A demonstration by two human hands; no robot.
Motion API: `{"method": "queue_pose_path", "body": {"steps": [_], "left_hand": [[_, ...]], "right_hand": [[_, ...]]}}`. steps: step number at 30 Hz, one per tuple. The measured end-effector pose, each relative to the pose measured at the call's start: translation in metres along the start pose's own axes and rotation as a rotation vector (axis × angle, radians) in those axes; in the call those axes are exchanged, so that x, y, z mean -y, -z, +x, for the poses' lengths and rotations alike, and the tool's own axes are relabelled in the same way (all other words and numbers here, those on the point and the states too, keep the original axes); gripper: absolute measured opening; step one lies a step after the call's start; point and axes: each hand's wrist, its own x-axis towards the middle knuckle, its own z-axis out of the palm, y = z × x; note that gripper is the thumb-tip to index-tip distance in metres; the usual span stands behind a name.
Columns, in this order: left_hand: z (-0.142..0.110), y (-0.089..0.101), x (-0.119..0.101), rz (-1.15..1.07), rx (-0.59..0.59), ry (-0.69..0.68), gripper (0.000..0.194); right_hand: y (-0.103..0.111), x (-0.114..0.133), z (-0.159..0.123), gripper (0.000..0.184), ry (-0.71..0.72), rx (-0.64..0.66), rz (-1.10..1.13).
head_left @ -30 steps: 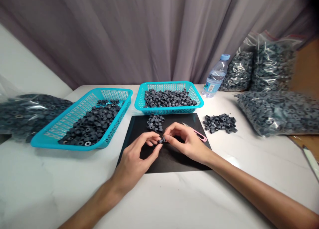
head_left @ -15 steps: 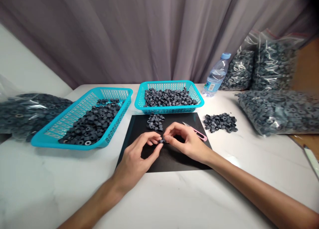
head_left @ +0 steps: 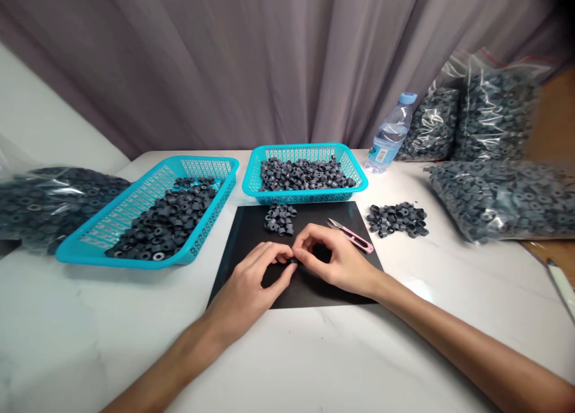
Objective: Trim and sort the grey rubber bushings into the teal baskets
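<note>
My left hand (head_left: 258, 275) and my right hand (head_left: 335, 257) meet fingertip to fingertip over a black mat (head_left: 314, 290). Between them is a small dark grey ring (head_left: 294, 260), mostly covered by the fingers. The left thumb and fingers close on it from the left, while the right thumb and forefinger pinch at its right side. Just beyond the hands, a small pile of similar grey rings (head_left: 280, 219) lies on the mat. Pink-handled thread snips (head_left: 354, 238) rest beside my right hand, blades pointing up and left.
Two blue plastic baskets (head_left: 85, 253) (head_left: 309, 196) hold many grey rings. Another pile of rings (head_left: 398, 219) lies on the white table right of the mat. A water bottle (head_left: 390, 137) stands behind it. Clear bags of rings (head_left: 507, 200) (head_left: 58, 200) lie at both sides.
The hands have drawn slightly closer together, and the ring between them is more covered now. My right hand has shifted a little, so more of the snips shows.
</note>
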Motion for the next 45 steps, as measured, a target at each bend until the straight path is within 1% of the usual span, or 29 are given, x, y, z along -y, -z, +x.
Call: {"method": "queue_pose_path", "body": {"steps": [5,11,14,17,22,27,31,37,42,45], "left_hand": [[0.0,0.0,0.0,-0.006,0.006,0.01,0.011],[-0.001,-0.002,0.002,0.007,-0.018,0.007,0.01],[0.0,-0.002,0.001,0.016,-0.049,-0.001,0.011],[0.001,0.0,0.001,0.031,-0.09,-0.018,0.011],[0.001,0.001,0.0,0.05,-0.124,-0.014,0.011],[0.001,0.001,0.0,0.022,-0.169,0.005,0.017],[0.0,0.002,0.0,0.013,-0.175,0.01,0.017],[0.0,0.0,0.003,-0.07,-0.202,0.069,0.017],[0.001,-0.002,0.003,-0.163,-0.198,0.09,0.017],[0.001,-0.002,0.002,-0.178,-0.196,0.097,0.017]], "right_hand": [[0.0,0.001,0.001,0.009,0.018,-0.012,-0.007],[0.0,-0.002,0.001,0.013,-0.009,-0.023,0.05],[0.001,-0.004,0.001,0.014,-0.012,-0.041,0.071],[0.001,-0.006,0.002,0.015,-0.035,-0.055,0.147],[0.0,-0.007,0.002,0.017,-0.105,-0.06,0.307],[-0.001,-0.009,0.002,0.026,-0.142,-0.055,0.384],[-0.002,-0.009,0.002,0.026,-0.151,-0.054,0.415],[-0.002,-0.009,0.002,0.018,-0.13,-0.07,0.396],[-0.001,-0.01,0.002,0.022,-0.152,-0.056,0.405],[-0.002,-0.009,0.003,0.023,-0.151,-0.053,0.371]]}}
